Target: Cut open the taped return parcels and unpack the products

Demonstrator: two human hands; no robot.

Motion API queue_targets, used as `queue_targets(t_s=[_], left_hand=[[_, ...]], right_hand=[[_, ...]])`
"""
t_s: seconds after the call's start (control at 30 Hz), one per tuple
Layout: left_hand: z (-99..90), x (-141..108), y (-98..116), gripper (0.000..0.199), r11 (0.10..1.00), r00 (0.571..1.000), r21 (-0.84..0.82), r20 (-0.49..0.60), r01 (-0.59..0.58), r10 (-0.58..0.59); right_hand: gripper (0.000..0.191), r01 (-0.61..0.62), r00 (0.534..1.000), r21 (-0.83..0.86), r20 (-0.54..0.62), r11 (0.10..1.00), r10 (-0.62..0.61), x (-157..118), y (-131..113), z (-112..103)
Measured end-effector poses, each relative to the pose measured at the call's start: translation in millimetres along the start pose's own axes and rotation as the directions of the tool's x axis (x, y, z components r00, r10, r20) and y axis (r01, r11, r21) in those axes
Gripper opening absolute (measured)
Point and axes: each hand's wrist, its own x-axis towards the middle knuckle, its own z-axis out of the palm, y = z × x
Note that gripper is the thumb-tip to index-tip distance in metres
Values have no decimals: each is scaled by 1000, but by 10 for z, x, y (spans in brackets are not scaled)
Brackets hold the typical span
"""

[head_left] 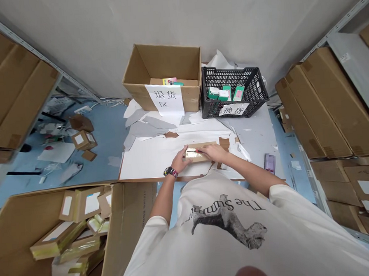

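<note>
A small cardboard box [195, 155] with shiny tape along its top lies on the table in front of me. My left hand [180, 159] grips its left end, thumb and fingers closed around the edge. Over the right part of the box, my right hand [215, 152] is closed on a small red tool [198, 151], which looks like a cutter. Its tip rests at the taped top; the blade is too small to make out.
Torn paper covers the white table [148, 156]. At the back stand a labelled open carton [132, 91] and a black crate [251, 105] holding green boxes. Lower left, a large carton [124, 223] contains several taped parcels. Shelved cartons [325, 106] flank the right; a phone [269, 163] lies nearby.
</note>
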Motion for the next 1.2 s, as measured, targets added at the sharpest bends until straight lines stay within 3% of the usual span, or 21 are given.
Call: queue_targets(t_s=[0.1, 0.23, 0.47, 0.67, 0.87, 1.0, 1.2], left_hand=[[-20, 45, -8, 99, 1000, 1000, 6, 26, -4, 4], [-28, 20, 5, 98, 1000, 1000, -17, 26, 9, -9], [-11, -15, 16, 101, 998, 998, -25, 26, 61, -60], [0, -7, -2, 100, 997, 997, -4, -4, 74, -74], [11, -21, 20, 98, 993, 996, 85, -23, 88, -86], [3, -34, 55, 100, 983, 992, 141, 2, 121, -123], [-27, -31, 70, 101, 975, 992, 187, 34, 116, -124]], right_hand=[[53, 73, 996, -161, 61, 984, -64, 135, -114, -48], [56, 99, 993, -251, 87, 963, -79, 203, -217, -81], [56, 129, 987, -285, 132, 950, -95, 206, -303, -108], [53, 83, 990, -261, 130, 962, -50, 170, -244, -58], [44, 14, 988, -244, 154, 970, 24, 43, -10, -49], [42, -79, 985, -246, 130, 966, 114, -218, 283, -50], [70, -165, 970, -272, 128, 948, 205, -797, 896, -26]])
